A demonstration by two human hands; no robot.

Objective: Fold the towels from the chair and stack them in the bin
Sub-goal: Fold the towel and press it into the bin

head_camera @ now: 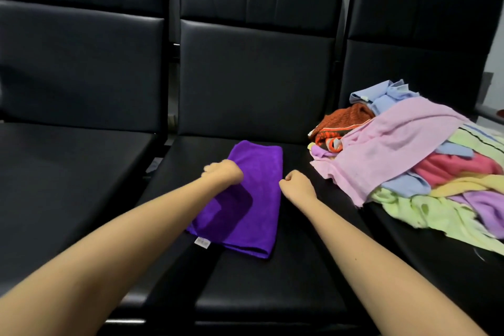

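My left hand [223,172] sits knuckles-up on the left edge of the purple towel [259,199], fingers curled down into the cloth and pinching that edge; the forearm reaches in low across the towel's near left corner. The towel lies as a long folded strip on the seat of the middle chair [245,281], its white tag [202,242] poking out at the near corner. I judge the step in hand to be the next fold across its length. To do it well I should take both long edges at the same height, lift them together, and lay one end squarely on the other so the corners meet and the tag ends up tucked inside. My right hand [296,183] is curled at the towel's right edge, level with the left, wrist straight; I cannot tell whether its fingers actually hold cloth or only touch it. Further right, the pile of unfolded towels [409,158] waits on the next seat. No bin is in view.
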